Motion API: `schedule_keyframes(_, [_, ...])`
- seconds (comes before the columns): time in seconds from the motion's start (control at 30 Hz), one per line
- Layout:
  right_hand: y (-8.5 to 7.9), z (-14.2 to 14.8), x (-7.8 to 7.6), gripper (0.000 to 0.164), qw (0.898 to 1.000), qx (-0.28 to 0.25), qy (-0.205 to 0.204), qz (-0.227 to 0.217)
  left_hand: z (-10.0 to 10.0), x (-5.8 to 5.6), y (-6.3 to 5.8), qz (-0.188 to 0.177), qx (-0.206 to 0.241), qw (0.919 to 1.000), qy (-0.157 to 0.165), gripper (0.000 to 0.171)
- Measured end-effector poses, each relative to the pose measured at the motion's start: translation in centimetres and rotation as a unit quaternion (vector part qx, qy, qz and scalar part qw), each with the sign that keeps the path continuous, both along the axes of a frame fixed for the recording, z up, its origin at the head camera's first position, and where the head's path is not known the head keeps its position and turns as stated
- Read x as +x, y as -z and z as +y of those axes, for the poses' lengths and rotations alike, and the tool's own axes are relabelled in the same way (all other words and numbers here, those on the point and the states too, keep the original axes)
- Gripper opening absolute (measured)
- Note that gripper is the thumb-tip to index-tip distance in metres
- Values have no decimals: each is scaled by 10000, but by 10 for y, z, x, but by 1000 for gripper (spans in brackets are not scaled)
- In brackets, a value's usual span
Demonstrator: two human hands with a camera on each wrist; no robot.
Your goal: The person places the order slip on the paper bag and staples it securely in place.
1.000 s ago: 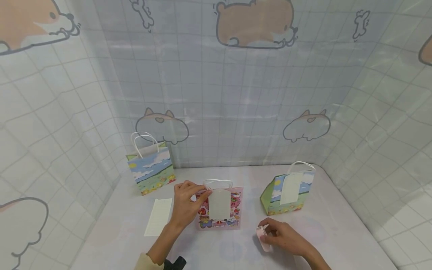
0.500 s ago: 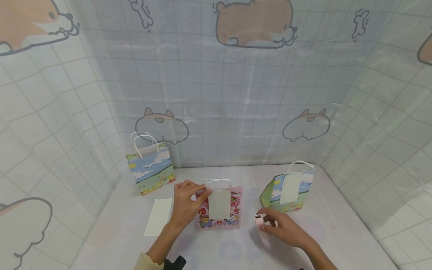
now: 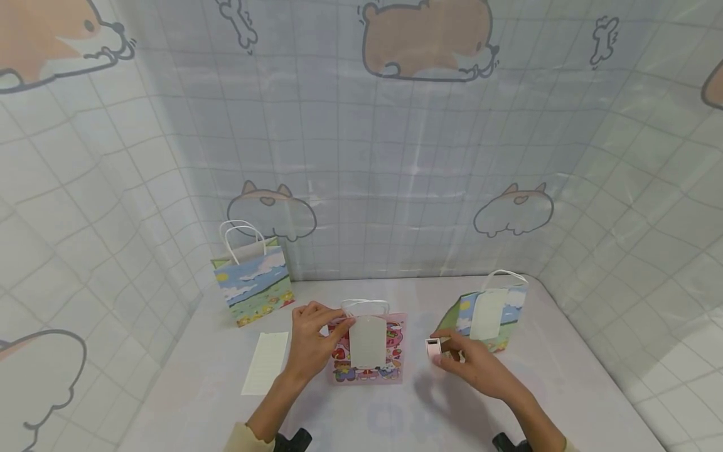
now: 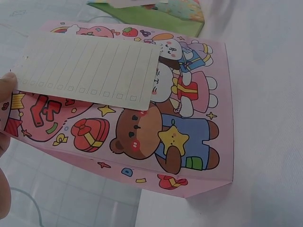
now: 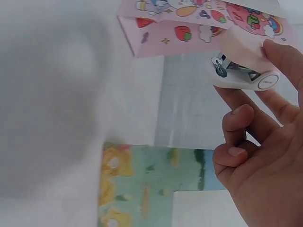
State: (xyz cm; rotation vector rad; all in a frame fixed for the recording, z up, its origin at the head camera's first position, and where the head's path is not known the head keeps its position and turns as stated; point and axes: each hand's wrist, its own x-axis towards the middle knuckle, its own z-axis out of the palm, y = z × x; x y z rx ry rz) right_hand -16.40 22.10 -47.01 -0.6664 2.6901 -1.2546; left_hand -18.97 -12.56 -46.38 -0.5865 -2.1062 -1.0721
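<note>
A pink paper gift bag with cartoon animals stands mid-table, its white handles up. Against its front lies a lined paper card with small checkboxes. My left hand pinches the card's top corner together with the bag's upper edge. To the right of the bag, my right hand holds a small pink and white stapler between thumb and fingers, raised above the table. In the right wrist view two fingers curl below the stapler without touching it. The stapler is apart from the card.
A landscape-print gift bag stands at the back left. Another landscape bag leans at the right, partly behind my right hand, with a card on its front. One loose lined card lies left of my left forearm.
My right hand has lifted the stapler up and away from me, turning its end toward the head camera. The left hand, card and pink bag stay put.
</note>
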Motion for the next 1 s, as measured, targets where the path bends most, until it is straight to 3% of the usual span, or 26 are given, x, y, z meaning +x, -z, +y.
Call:
schedule_keyframes(0.3, [-17, -11, -11, 44, 9990, -8, 208, 406, 0, 0, 0, -14, 53, 10000, 43, 14])
schedule_keyframes(0.77, [-43, -21, -35, 40, 9934, 82, 161, 1134, 0, -1, 1, 26, 9, 10000, 9, 16])
schedule_keyframes(1.0, [-53, -29, -42, 44, 9934, 75, 260, 1116, 0, -1, 0, 101, -11, 9999, 8, 15])
